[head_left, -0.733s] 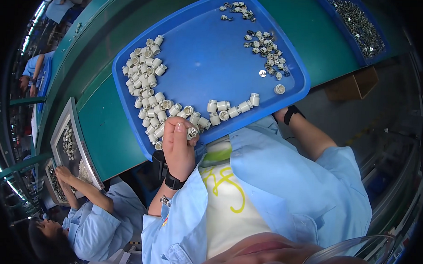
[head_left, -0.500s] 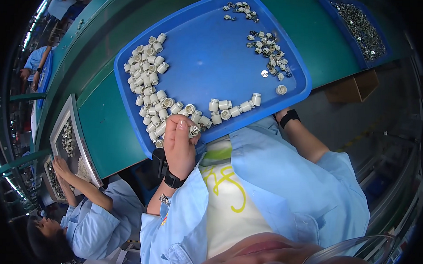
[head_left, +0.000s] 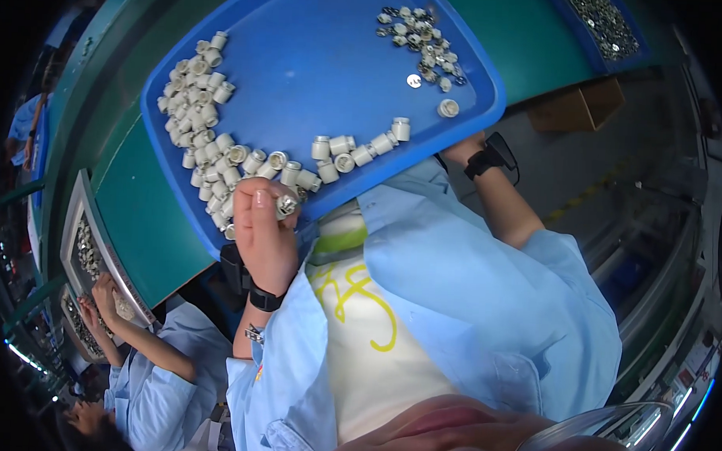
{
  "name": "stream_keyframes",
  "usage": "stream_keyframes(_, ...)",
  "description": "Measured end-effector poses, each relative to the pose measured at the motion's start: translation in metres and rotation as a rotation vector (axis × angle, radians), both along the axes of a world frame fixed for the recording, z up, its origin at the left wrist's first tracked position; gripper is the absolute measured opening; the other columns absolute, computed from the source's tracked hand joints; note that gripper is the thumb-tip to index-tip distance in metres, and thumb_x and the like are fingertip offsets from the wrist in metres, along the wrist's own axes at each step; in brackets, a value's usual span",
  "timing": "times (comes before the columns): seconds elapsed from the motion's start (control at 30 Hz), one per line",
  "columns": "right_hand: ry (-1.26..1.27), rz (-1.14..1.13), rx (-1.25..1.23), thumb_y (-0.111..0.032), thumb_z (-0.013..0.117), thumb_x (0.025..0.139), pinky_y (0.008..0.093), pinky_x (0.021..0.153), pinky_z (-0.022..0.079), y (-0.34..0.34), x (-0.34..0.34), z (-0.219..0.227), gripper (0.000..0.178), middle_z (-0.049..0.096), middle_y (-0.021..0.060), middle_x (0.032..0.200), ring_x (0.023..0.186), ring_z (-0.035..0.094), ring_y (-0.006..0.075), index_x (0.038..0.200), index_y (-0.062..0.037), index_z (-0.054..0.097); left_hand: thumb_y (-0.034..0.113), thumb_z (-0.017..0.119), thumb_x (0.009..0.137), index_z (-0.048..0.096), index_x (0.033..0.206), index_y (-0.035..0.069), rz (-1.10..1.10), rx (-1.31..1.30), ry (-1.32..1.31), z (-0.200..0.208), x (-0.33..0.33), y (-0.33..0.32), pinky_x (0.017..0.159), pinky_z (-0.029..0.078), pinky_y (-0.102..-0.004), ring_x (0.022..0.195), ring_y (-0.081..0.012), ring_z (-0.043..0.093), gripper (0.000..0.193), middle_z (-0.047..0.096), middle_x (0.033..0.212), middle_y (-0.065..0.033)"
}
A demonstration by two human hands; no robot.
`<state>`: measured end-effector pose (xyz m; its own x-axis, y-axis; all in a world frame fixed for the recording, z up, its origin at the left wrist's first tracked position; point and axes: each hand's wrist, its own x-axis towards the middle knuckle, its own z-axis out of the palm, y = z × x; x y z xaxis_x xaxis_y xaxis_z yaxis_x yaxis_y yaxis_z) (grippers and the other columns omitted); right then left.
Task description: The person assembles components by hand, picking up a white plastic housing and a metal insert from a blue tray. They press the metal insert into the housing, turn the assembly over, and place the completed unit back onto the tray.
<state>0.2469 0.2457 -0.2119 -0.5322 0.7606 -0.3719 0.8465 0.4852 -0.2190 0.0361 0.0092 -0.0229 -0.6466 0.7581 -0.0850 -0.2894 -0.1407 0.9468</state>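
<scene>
My left hand [head_left: 259, 226] is closed at the near left corner of a blue tray [head_left: 322, 214]. Thumb and fingers pinch a small white cylindrical socket [head_left: 286, 205], its open end with metal inside facing up. Around that hand, along the tray's left and near sides, lie several similar white cylinders [head_left: 202, 101]. My right hand [head_left: 464, 148] is at the tray's near right rim, its fingers hidden by the tray. Small white-and-metal inserts [head_left: 431, 49] are heaped at the tray's right side, beside a round silvery disc [head_left: 414, 81] and a lone white cylinder [head_left: 448, 108].
The tray rests on a green bench [head_left: 147, 210]. Another blue bin [head_left: 602, 31] of small metal parts stands at the far right, above a cardboard box [head_left: 576, 106]. At the left, a co-worker's hands [head_left: 104, 296] reach over a framed tray [head_left: 109, 252] of small parts.
The whole view has shifted, so tray and bench appear farther left and higher. My left hand keeps the same pinch on the socket. My right hand stays by the rim.
</scene>
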Motion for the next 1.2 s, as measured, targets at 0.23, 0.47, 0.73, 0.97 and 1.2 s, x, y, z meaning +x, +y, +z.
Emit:
stream_keyframes(0.23,0.046,0.029,0.165,-0.058,0.049,0.068,0.0548,0.096,0.018,-0.004,0.018,-0.023,0.068,0.045,0.011,0.122,0.114,0.04,0.0324,0.123,-0.0183,0.042,0.018,0.038,0.089,0.041,0.083,0.005,0.007,0.035,0.017,0.0,0.0,0.001,0.048,0.027,-0.0207,0.054,-0.0076,0.033,0.015,0.047,0.068,-0.0057)
stream_keyframes(0.47,-0.03,-0.028,0.345,-0.053,0.043,0.074,0.06,0.096,0.004,-0.009,0.02,-0.021,0.068,0.019,0.0115,0.137,0.126,0.013,0.0332,0.131,-0.0181,0.029,0.018,0.037,0.09,0.041,0.084,0.005,0.002,0.015,0.034,0.001,0.001,-0.001,0.048,0.027,-0.0205,0.056,-0.0078,0.034,0.015,0.047,0.07,-0.006)
stream_keyframes(0.73,-0.084,-0.036,0.532,-0.038,0.045,0.076,0.0519,0.095,0.018,-0.004,0.021,-0.01,0.05,0.038,0.017,0.125,0.117,0.034,0.0305,0.119,-0.0132,0.044,0.017,0.036,0.09,0.04,0.085,0.005,0.012,0.003,0.035,0.001,0.001,-0.001,0.049,0.028,-0.0203,0.057,-0.0079,0.035,0.014,0.047,0.072,-0.0063)
stream_keyframes(0.97,0.407,-0.093,0.169,-0.034,0.049,0.073,0.0402,0.08,0.042,0.018,0.043,-0.07,0.033,0.061,0.0184,0.079,0.081,0.058,0.0337,0.087,-0.0064,0.062,0.017,0.036,0.09,0.04,0.084,0.005,0.0,-0.005,0.057,0.002,0.001,0.001,0.048,0.028,-0.0203,0.056,-0.0081,0.035,0.014,0.047,0.071,-0.0065)
stream_keyframes(1.2,0.243,-0.219,-0.071,-0.04,0.048,0.074,0.0413,0.08,0.043,0.009,0.025,-0.018,0.041,0.06,0.0159,0.093,0.088,0.055,0.0351,0.096,-0.0079,0.06,0.018,0.037,0.09,0.039,0.083,0.005,0.031,-0.017,0.065,0.002,0.001,-0.001,0.047,0.027,-0.0203,0.054,-0.0082,0.034,0.015,0.047,0.069,-0.0063)
